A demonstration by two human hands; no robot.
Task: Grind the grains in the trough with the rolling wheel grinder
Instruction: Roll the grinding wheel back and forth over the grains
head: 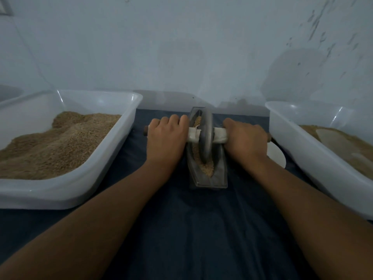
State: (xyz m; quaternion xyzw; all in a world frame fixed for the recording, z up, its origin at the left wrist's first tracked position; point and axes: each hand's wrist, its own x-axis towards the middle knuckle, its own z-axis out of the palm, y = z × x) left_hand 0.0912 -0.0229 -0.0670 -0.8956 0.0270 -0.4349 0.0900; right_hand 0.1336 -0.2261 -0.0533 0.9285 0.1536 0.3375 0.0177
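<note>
Metal wheel (205, 136) between left hand (165, 138), right hand (245, 139).

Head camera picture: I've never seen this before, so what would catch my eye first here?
Probably the grey grinding wheel standing in a narrow trough of grains at the centre, its handle gripped by the left hand and right hand. Next, the two white tubs: the left tub is heaped with brown grain, and the right tub holds some too.

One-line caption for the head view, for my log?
Both hands, left hand and right hand, grip the wheel grinder axle over grains in the trough.
</note>
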